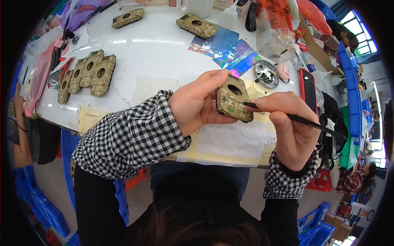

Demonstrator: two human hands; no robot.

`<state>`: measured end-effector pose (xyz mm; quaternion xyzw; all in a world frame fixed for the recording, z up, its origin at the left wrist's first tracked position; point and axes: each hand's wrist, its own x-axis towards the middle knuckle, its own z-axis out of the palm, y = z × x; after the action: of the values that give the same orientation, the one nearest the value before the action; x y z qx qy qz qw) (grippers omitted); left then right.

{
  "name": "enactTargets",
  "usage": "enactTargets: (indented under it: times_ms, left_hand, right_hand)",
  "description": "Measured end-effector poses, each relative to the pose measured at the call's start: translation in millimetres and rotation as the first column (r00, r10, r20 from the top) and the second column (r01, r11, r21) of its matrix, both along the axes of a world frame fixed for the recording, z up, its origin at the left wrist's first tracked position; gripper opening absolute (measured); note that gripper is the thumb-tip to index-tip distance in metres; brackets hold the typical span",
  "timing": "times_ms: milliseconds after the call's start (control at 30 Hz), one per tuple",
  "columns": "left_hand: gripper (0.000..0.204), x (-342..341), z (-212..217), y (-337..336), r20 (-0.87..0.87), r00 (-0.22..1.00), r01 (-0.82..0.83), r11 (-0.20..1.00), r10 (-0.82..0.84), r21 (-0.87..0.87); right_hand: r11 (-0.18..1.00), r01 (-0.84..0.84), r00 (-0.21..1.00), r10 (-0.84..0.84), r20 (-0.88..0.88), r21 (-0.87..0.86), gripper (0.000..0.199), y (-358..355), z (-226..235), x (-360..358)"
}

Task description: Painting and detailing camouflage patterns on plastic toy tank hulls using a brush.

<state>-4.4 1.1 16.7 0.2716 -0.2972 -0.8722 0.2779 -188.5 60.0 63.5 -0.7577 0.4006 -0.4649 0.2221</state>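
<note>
My left hand [197, 100] grips a camouflage-patterned toy tank hull [232, 100] by its side, thumb along the top edge. The hull is tilted toward me and has a round hole in its upper face. Between the thumb and fingers of my right hand [293, 123] is a pair of dark tweezers [303, 120], their tips touching or very near the hull's surface. Whether the tips pinch anything is too small to make out. Below my hands lies a white paper sheet [230, 141] dotted with small dark specks. A round dish [266, 74] of small dark green pieces stands beyond my right hand.
Several similar hulls [101, 76] stand together at the left; two more, one a camouflage hull [197, 25], sit farther back. Shiny holographic sheets [223, 45] lie mid-table. A red-edged phone [308, 88] rests at the right, near a dark bag [334, 110]. Other people are at both sides.
</note>
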Motion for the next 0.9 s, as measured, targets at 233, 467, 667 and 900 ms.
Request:
enactTargets:
  times_ms: [233,467,667,900]
  left_hand:
    - [0.042,1.1,-0.7,0.1,-0.002,1.0,0.015,1.0,-0.015,-0.014]
    - [0.042,0.5,-2.1,-0.6,-0.003,1.0,0.016,1.0,-0.016,-0.01]
    - [0.042,-0.3,-1.7,-0.6,0.021,1.0,0.005,1.0,-0.004,-0.005]
    - [0.042,-0.2,-2.3,-0.8,0.015,1.0,0.006,1.0,-0.006,0.0]
  right_hand:
    - [0.999,0.036,0.999,-0.036,-0.026,-0.003,0.012,0.4,-3.1,3.3]
    - [1.0,0.031,0.999,-0.031,-0.023,-0.001,0.013,-0.7,-4.6,4.3]
    - [0.999,0.034,0.999,-0.034,-0.028,0.003,0.014,-0.7,-5.1,3.5]
    - [0.999,0.034,0.998,-0.034,-0.046,-0.001,0.015,-1.3,-5.1,3.6]
